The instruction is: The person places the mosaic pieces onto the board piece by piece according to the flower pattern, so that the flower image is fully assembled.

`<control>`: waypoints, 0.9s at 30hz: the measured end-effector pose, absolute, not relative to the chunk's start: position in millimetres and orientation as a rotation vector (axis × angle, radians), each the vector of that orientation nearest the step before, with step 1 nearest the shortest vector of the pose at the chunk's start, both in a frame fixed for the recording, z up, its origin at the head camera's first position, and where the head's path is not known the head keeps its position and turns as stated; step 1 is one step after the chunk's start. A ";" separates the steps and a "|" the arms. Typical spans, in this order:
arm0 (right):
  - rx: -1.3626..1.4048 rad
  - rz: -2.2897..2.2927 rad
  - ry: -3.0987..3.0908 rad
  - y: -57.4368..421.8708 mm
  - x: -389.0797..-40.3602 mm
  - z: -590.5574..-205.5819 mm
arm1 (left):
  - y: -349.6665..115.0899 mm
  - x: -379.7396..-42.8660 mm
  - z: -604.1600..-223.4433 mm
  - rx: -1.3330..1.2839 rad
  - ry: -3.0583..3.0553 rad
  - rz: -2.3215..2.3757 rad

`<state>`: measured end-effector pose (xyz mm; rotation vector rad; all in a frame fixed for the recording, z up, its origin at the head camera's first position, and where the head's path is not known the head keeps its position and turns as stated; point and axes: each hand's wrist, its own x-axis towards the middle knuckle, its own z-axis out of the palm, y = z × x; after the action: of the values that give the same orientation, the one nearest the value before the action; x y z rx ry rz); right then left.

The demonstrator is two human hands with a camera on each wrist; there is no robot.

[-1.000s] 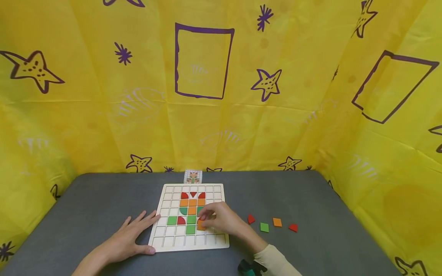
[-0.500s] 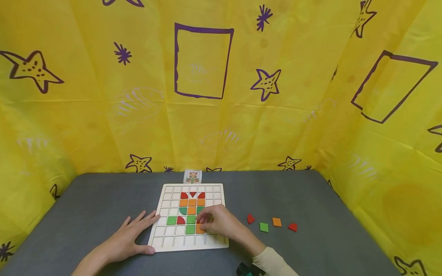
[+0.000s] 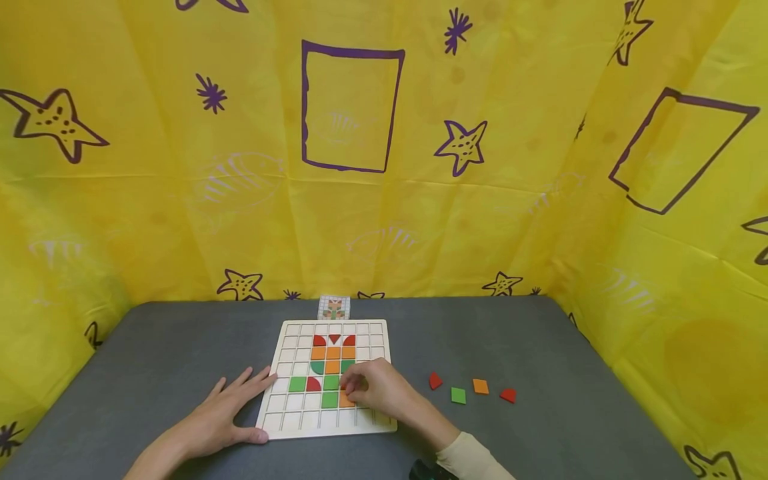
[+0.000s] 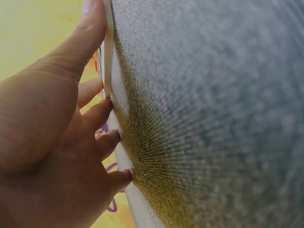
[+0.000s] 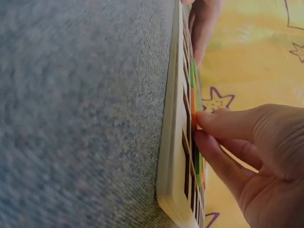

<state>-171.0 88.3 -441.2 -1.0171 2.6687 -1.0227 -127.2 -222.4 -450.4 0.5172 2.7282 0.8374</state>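
A white grid board (image 3: 288,421) lies on the table, bearing red, orange and green tiles. My right hand (image 3: 381,387) is over the board's right half, its thumb and fingertips pinching an orange square tile (image 3: 345,399) beside a green square tile (image 3: 330,399). In the right wrist view the thumb (image 5: 228,124) meets the orange tile low at the board's surface. The fingers partly cover a red tile above it. My left hand (image 3: 219,417) rests spread at the board's left edge, thumb at the near corner and fingertips along the side.
Right of the board lie loose tiles: a red one (image 3: 435,381), a green square (image 3: 459,395), an orange square (image 3: 480,386) and another red one (image 3: 508,395). A small pattern card (image 3: 333,307) lies behind the board. Yellow cloth (image 3: 372,233) walls the grey table (image 3: 570,360).
The orange square tile has shifted slightly nearer and lies flatter in its cell, the right hand moving down with it. The left hand stays in place.
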 end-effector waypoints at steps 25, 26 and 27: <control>-1.010 -1.163 2.683 146.0 -180.2 -425.3 | -221.0 -128.0 -449.6 0.476 2.713 0.837; -1.000 -1.160 2.702 152.9 -180.6 -425.6 | -221.1 -128.1 -450.0 0.478 2.714 0.834; -0.987 -1.160 2.721 160.0 -180.6 -425.5 | -221.0 -128.1 -450.3 0.472 2.712 0.837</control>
<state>-180.6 160.0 -425.5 -0.9870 2.7208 -1.1599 -128.1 -221.0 -450.3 0.4717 2.7122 0.8365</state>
